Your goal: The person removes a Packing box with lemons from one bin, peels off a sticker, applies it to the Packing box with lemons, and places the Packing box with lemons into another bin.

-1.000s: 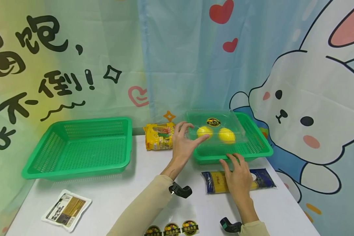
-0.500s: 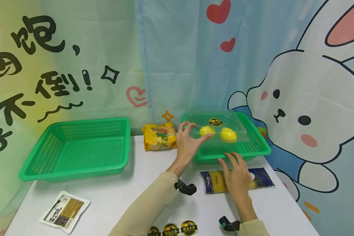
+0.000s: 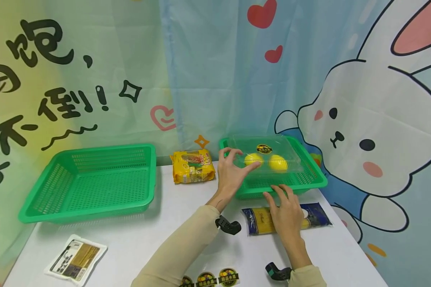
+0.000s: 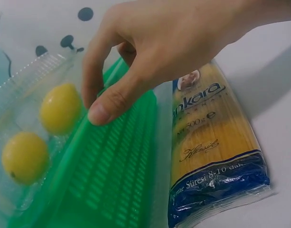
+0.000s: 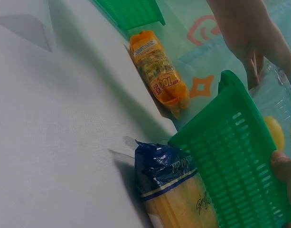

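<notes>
My left hand holds the near left corner of a clear plastic box at the right green basket. Two lemons show through the box, which has a black and gold round sticker on top. My right hand pinches the basket's near rim. In the left wrist view, the right hand has its thumb and finger at the rim. Under that hand lies a blue and yellow pack of spaghetti. The right wrist view shows the left hand beyond the basket.
Another green basket stands at the left. Between the baskets is a yellow packet at the table's back edge. A white and brown pouch lies front left. Several round stickers on a clear sheet are at the near edge.
The left hand and the clear box have shifted slightly right over the basket. The right hand stays at the rim. The head view has turned a little to the right.
</notes>
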{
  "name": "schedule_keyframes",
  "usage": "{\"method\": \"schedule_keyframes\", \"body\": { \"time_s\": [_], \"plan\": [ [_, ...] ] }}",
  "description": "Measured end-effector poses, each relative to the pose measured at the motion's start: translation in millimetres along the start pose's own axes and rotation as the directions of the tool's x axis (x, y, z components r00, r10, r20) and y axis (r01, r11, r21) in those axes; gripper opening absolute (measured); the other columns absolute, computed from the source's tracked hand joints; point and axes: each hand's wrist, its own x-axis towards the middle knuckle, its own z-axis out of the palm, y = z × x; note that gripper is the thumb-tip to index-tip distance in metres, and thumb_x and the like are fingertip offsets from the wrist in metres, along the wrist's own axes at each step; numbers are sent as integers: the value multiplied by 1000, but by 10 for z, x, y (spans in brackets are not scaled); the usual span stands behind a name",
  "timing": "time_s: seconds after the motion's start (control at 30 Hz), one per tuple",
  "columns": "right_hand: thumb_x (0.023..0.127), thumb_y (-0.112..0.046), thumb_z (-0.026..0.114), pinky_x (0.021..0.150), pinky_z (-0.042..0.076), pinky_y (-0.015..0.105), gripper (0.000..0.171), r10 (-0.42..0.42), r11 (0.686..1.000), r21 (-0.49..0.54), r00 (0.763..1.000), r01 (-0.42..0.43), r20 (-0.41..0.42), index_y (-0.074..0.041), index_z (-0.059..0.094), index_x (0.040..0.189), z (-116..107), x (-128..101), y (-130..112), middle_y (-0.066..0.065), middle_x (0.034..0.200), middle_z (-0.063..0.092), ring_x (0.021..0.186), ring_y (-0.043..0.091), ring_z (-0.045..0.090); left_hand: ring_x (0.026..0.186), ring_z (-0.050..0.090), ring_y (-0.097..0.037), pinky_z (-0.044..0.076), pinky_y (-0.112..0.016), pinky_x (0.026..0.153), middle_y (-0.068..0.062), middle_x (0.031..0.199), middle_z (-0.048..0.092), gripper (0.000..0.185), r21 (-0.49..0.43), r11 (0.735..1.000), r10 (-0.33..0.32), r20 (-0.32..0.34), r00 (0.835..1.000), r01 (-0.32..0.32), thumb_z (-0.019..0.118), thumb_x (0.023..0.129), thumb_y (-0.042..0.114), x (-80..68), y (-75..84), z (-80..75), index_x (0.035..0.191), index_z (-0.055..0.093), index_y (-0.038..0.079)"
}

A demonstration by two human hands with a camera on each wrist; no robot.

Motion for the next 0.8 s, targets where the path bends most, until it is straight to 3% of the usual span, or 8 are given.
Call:
{"method": "schedule_keyframes", "body": {
  "time_s": [0.2, 0.5, 0.8],
  "plan": [
    [85, -29, 87, 60, 57, 55, 42, -15, 1000, 0, 1000, 15, -15, -7, 76, 118, 6, 4, -1, 19, 123, 69, 97, 44, 69, 105, 61, -28, 57, -40, 83, -9, 135, 49, 56, 10, 1000, -25, 13, 1000, 25, 91, 78, 52, 10, -18, 45, 113, 69, 14],
    [85, -29, 87, 60, 57, 54, 42, -18, 1000, 2, 1000, 18, -7, -7, 76, 118, 0, 6, 0, 19, 123, 69, 95, 44, 70, 92, 60, -25, 55, -33, 72, -10, 132, 48, 59, 50, 998, -45, 21, 999, 43, 90, 77, 54, 16, -61, 85, 114, 70, 13],
    [83, -28, 88, 59, 57, 55, 43, -18, 1000, -4, 1000, 18, -10, -7, 76, 119, 9, 2, 4, 19, 123, 69, 94, 44, 70, 98, 59, -27, 56, -37, 76, -11, 131, 46, 58, 81, 995, -65, 38, 997, 62, 90, 78, 53, -12, -88, 159, 115, 70, 12]
  ]
}}
